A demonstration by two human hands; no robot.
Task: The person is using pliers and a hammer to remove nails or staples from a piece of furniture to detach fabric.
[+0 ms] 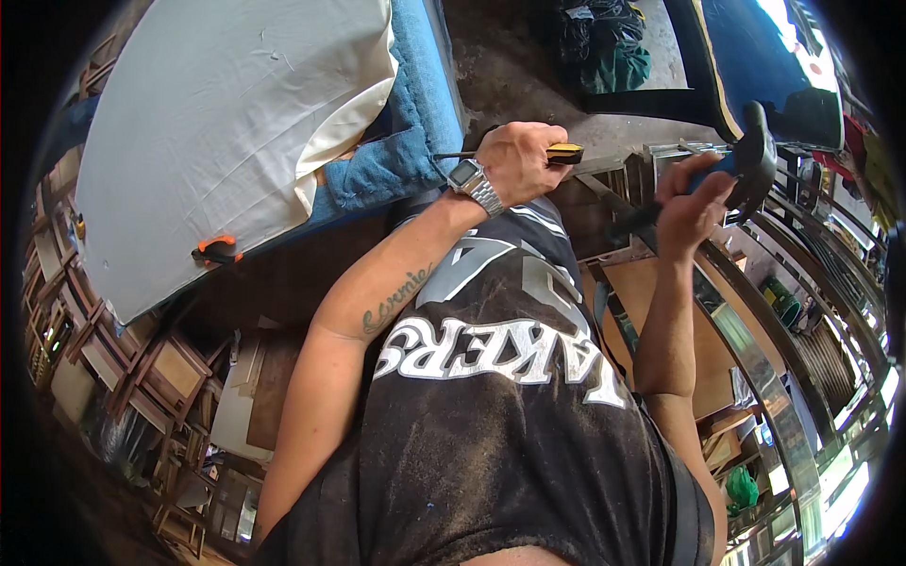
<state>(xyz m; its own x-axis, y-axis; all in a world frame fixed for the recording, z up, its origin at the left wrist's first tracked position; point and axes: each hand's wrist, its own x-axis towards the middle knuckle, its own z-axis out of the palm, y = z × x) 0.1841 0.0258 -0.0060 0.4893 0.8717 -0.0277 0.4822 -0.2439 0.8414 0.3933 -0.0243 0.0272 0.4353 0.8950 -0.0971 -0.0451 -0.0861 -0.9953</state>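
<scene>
My left hand (pixel 517 162), with a metal watch on its wrist, is closed around a screwdriver (pixel 564 154) with a yellow and black handle. Its thin shaft points left, and the tip is at the blue fabric edge of an upholstered piece (pixel 385 172); whether it digs in I cannot tell. Off to the right, my right hand (pixel 694 212) grips a hammer (pixel 758 158) with a dark, bulky head, raised and apart from the screwdriver. White cloth (pixel 236 104) covers the broad face of the upholstered piece, its edge loose and wrinkled near the blue corner.
An orange and black spring clamp (pixel 217 251) sits at the white cloth's lower edge. Dark bags (pixel 609 47) lie on the concrete floor beyond. A blue and black upholstered piece (pixel 783 66) stands at the far right. Stacked wooden frames (pixel 175 368) crowd the left, with more slats (pixel 755 349) at right.
</scene>
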